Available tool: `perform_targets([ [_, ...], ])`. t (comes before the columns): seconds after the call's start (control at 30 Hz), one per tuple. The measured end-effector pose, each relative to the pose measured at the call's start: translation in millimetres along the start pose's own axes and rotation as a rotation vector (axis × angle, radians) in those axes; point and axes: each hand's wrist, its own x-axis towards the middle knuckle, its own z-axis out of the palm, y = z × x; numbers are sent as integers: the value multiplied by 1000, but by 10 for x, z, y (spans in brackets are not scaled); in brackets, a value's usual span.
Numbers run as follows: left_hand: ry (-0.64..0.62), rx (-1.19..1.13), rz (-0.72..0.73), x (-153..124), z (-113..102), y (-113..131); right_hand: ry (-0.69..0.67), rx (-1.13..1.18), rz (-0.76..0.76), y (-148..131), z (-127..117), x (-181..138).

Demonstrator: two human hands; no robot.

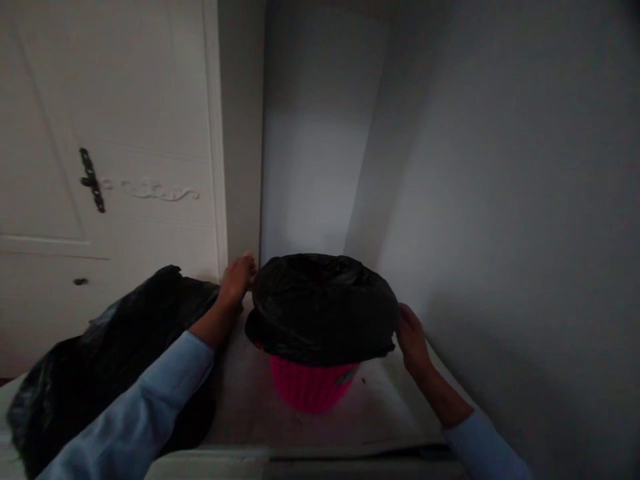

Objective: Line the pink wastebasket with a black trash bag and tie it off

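A black trash bag (325,307) is spread over the top of a bright pink woven-look basket (315,387), its edge hanging down around the rim. The basket stands upright, and the bag hides its mouth. My left hand (240,277) is at the bag's far left side with its fingers curled in; what they hold, if anything, is not visible. On the right side, my right hand (413,333) grips the bag's edge, its fingertips partly hidden behind the plastic. A second heap of black plastic (125,340) lies to the left, partly behind my left forearm.
The basket rests on a pale flat surface (385,407) whose front edge runs along the bottom. A white cabinet (150,133) with a dark handle (93,180) rises at the left. A grey wall (500,200) closes off the right side.
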Motion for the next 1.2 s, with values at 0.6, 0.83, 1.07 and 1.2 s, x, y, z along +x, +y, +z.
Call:
perform_targets([
  [0.6, -81, 257, 645, -2084, 273, -842, -172, -312, -725, 398, 14, -960],
  [0.83, 174, 287, 625, -1989, -144, -480, 242, -171, -490, 122, -165, -1001],
  [1.07, 36, 264, 485, -2076, 132, -550, -79, -96, -637, -54, 155, -1068],
  [1.2, -218, 324, 518, -2283, 432, -1062, -206, -92, -531, 254, 375, -1283],
])
